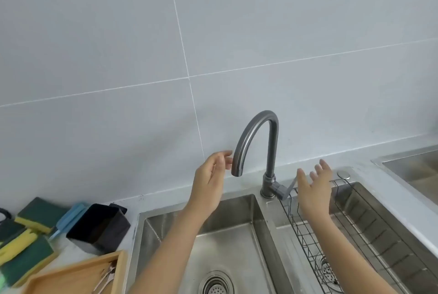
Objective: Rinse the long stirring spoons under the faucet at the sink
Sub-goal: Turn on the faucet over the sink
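Head view: both hands empty, fingers spread — left hand (209, 181) just beside the spout (237, 163), right hand (315, 187) near the lever (289, 187). Spoons (105, 278) lie in a tray (71, 277) well left of the left hand, partly cut off. A hard lever flick could splash — no water shows.

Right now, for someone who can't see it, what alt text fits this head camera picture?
Two bare hands reach over a steel double sink: the left hand open beside the gooseneck faucet's spout, the right hand open by its lever handle. No water runs, and long stirring spoons lie in a wooden tray at left.
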